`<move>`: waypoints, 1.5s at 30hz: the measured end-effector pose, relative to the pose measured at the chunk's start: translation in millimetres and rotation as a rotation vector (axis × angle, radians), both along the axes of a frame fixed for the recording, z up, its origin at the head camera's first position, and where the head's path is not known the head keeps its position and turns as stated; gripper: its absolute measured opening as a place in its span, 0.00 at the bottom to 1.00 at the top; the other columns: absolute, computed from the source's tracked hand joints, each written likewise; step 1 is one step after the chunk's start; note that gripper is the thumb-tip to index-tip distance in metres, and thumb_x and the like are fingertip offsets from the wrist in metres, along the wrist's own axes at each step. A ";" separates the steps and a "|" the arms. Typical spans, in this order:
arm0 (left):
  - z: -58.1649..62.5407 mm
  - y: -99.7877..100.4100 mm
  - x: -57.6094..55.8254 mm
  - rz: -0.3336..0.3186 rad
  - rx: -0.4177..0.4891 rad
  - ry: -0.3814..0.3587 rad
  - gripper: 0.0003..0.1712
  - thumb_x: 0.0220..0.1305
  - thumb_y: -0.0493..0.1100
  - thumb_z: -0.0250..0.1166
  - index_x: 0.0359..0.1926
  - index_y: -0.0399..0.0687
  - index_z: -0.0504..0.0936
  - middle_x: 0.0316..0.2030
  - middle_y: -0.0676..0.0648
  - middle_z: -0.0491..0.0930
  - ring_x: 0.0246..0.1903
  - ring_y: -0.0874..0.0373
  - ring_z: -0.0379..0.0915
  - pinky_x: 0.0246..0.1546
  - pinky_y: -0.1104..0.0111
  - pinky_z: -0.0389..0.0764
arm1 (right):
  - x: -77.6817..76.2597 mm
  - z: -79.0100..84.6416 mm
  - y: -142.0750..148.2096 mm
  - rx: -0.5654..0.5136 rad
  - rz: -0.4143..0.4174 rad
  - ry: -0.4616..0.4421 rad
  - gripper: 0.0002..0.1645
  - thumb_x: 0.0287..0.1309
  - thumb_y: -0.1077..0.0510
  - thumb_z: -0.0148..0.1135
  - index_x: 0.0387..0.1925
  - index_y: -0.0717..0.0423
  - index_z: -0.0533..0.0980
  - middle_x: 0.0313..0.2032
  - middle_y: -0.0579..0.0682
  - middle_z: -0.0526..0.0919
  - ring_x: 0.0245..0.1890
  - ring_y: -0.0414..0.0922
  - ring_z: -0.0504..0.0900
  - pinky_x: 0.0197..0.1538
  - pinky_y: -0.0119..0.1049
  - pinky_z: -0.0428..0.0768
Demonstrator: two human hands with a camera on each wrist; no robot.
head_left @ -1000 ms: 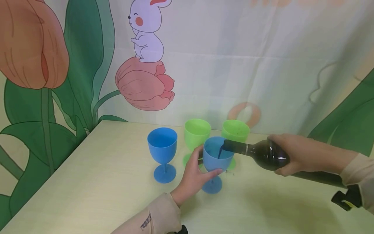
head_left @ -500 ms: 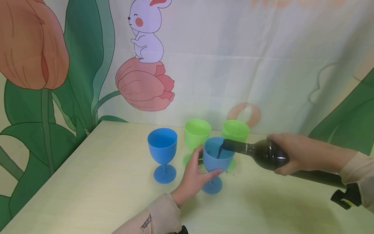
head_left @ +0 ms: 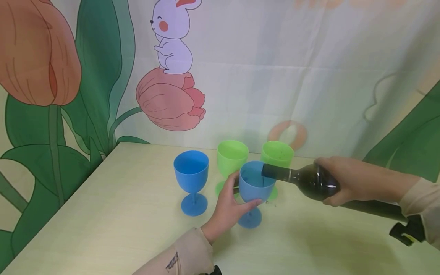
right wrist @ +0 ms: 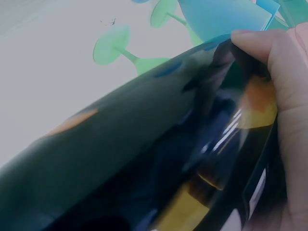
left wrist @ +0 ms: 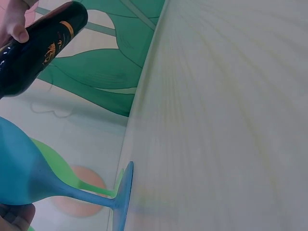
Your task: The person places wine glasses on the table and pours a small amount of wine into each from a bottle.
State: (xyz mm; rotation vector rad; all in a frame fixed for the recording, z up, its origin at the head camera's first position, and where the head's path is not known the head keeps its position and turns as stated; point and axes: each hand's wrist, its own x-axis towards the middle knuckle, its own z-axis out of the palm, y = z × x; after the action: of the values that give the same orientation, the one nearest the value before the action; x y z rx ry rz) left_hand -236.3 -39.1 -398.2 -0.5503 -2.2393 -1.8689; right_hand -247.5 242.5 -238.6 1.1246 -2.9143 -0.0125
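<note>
My left hand [head_left: 228, 208] grips the bowl of a light blue goblet [head_left: 256, 191], whose foot rests on the table. A dark wine bottle [head_left: 317, 183] lies nearly level in my right hand [head_left: 347, 179], with fingers wrapped round its body near the shoulder. Its mouth is at the goblet's rim, and a thin dark stream drops inside. How much liquid the goblet holds is hard to tell. In the left wrist view the goblet [left wrist: 24, 168] shows from the side, below the bottle [left wrist: 43, 48]. The bottle [right wrist: 144, 134] fills much of the right wrist view.
A darker blue goblet [head_left: 191, 172] stands to the left on the pale table [head_left: 120, 214]. Two green goblets stand behind: the left one [head_left: 232, 156] and the right one [head_left: 277, 152], partly hidden. A printed curtain [head_left: 240, 76] hangs at the table's back edge.
The dark stream from the bottle's mouth has thinned and now falls straighter, close to the mouth. Both hands, the bottle and the goblets have stayed almost still.
</note>
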 end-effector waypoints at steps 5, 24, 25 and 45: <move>1.1 0.2 0.0 0.004 -0.010 -0.006 0.47 0.54 0.51 0.73 0.69 0.58 0.57 0.64 0.54 0.67 0.62 0.54 0.66 0.60 0.54 0.72 | -0.2 1.9 -0.8 0.004 0.005 -0.010 0.36 0.30 0.44 0.78 0.41 0.52 0.71 0.30 0.38 0.76 0.29 0.32 0.71 0.29 0.28 0.73; 2.3 1.7 1.0 0.008 -0.005 -0.005 0.46 0.53 0.50 0.73 0.69 0.57 0.57 0.64 0.53 0.67 0.62 0.53 0.66 0.61 0.53 0.72 | -0.1 4.8 -2.6 0.007 0.029 -0.019 0.34 0.29 0.45 0.78 0.39 0.51 0.70 0.30 0.37 0.75 0.29 0.31 0.72 0.30 0.28 0.74; 2.3 1.6 1.0 0.008 -0.005 -0.005 0.46 0.53 0.50 0.73 0.69 0.57 0.57 0.63 0.53 0.67 0.62 0.53 0.66 0.61 0.53 0.72 | -0.1 4.7 -2.7 0.005 0.032 -0.015 0.34 0.29 0.45 0.78 0.39 0.51 0.70 0.30 0.37 0.75 0.29 0.31 0.72 0.30 0.28 0.74; 2.0 1.3 0.7 0.010 -0.008 -0.018 0.46 0.53 0.51 0.73 0.69 0.58 0.57 0.63 0.54 0.68 0.62 0.54 0.66 0.60 0.54 0.72 | -0.6 5.1 -3.7 0.012 0.017 -0.023 0.34 0.29 0.46 0.78 0.39 0.51 0.71 0.30 0.38 0.76 0.29 0.31 0.72 0.30 0.27 0.74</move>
State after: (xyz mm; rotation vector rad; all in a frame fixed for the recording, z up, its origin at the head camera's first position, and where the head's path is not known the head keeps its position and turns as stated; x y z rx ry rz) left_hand -235.6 -37.8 -396.1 -0.5244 -2.2580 -1.8683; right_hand -248.2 238.8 -233.5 1.1586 -2.9290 -0.0173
